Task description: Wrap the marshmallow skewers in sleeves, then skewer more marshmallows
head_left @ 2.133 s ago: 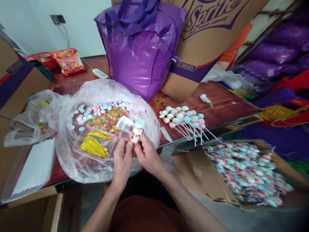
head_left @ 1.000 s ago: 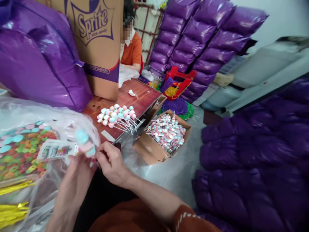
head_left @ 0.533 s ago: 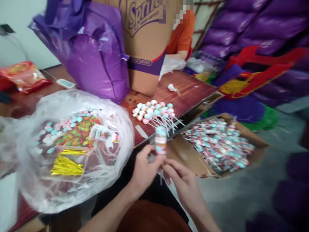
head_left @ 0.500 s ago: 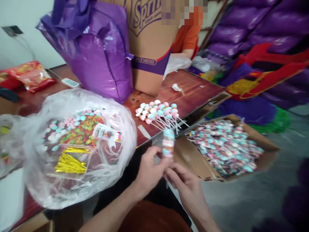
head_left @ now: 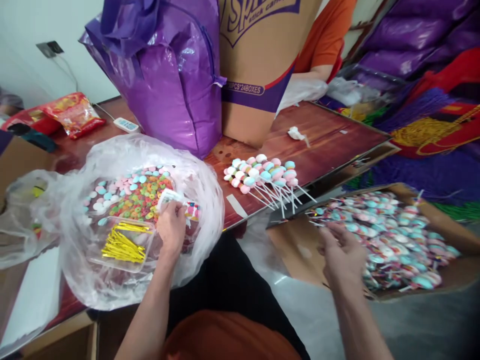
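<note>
My left hand (head_left: 171, 224) is at the stack of small printed wrappers (head_left: 192, 210) on the clear plastic bag (head_left: 204, 190), its fingers pinched on the top of the stack. Beside it lie ring-shaped candies (head_left: 144, 192) in orange, green and yellow, pastel round candies (head_left: 108, 196), and a clear tray (head_left: 150, 245) of gold twist ties (head_left: 125, 245). My right hand (head_left: 343, 252) hovers over the near left side of a cardboard box (head_left: 296, 252) full of wrapped candy sticks (head_left: 390, 235). Its fingers are loosely curled and apart, with nothing visible in them.
Unwrapped candy sticks (head_left: 262, 172) lie in a pile at the table's edge, their sticks overhanging. Behind stand a purple bag (head_left: 172, 90) and a tall carton (head_left: 251, 115). A person in an orange sleeve (head_left: 330, 42) sits beyond. Crumpled tissue (head_left: 297, 133) lies on the table (head_left: 322, 145).
My hands have parted. The candy stick they held together is out of them; my left hand has moved left to the wrappers, my right hand right to the box. The view has shifted.
</note>
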{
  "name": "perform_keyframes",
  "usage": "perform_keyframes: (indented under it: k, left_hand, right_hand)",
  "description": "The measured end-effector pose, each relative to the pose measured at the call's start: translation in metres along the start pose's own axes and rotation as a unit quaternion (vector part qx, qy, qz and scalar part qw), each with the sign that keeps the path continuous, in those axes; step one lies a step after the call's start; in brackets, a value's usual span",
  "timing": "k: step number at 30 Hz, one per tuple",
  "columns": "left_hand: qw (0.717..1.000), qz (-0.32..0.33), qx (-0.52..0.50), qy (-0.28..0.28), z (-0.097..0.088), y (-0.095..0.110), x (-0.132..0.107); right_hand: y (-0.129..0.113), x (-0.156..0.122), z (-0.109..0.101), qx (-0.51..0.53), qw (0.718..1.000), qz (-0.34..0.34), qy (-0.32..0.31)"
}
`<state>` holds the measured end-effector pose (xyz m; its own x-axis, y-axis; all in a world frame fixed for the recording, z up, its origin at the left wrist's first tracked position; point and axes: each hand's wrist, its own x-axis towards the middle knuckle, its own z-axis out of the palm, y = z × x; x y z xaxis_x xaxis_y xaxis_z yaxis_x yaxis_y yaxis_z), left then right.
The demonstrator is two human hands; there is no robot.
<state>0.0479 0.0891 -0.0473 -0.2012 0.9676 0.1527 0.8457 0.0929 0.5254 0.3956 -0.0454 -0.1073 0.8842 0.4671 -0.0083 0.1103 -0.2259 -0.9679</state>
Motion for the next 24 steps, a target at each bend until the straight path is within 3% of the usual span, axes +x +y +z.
perform_keyframes:
  k: [2,4,6,8,10,13,16,18,21,23,24]
  left_hand:
    - [0.998,-0.007,-0.057,0.008,0.000,-0.004,-0.001]
    - [0.990,-0.007,-0.140,0.018,-0.004,-0.005,-0.003]
    - [0.976,-0.006,-0.215,0.033,-0.011,-0.003,-0.007]
    - [0.960,0.001,-0.278,0.040,-0.020,0.003,-0.015]
    - [0.940,0.015,-0.340,0.029,-0.028,0.013,-0.026]
    - [0.918,0.008,-0.397,0.018,-0.037,0.027,-0.047]
    - [0.894,-0.063,-0.441,0.041,-0.040,0.032,-0.067]
    - [0.851,-0.122,-0.510,-0.028,-0.038,0.032,-0.074]
    - [0.711,-0.222,-0.642,-0.183,-0.036,0.034,-0.071]
    - [0.628,-0.272,-0.704,-0.189,-0.036,0.038,-0.063]
    - [0.606,-0.283,-0.724,-0.171,-0.036,0.040,-0.059]
  right_hand:
    - [-0.016,-0.035,0.018,0.003,0.999,-0.032,-0.031]
    - [-0.040,-0.069,0.037,0.005,0.990,-0.114,-0.080]
    - [-0.067,-0.098,0.055,0.008,0.967,-0.204,-0.154]
    - [-0.091,-0.119,0.075,0.033,0.939,-0.246,-0.237]
    - [-0.109,-0.133,0.097,0.056,0.924,-0.215,-0.310]
    - [-0.124,-0.145,0.125,0.133,0.891,-0.115,-0.420]
    - [-0.133,-0.151,0.138,0.190,0.881,-0.062,-0.429]
    - [-0.138,-0.152,0.137,0.190,0.892,-0.064,-0.404]
    - [-0.141,-0.153,0.131,0.190,0.892,-0.054,-0.407]
    - [-0.141,-0.154,0.128,0.192,0.889,-0.052,-0.413]
    - [-0.140,-0.154,0.128,0.190,0.889,-0.059,-0.411]
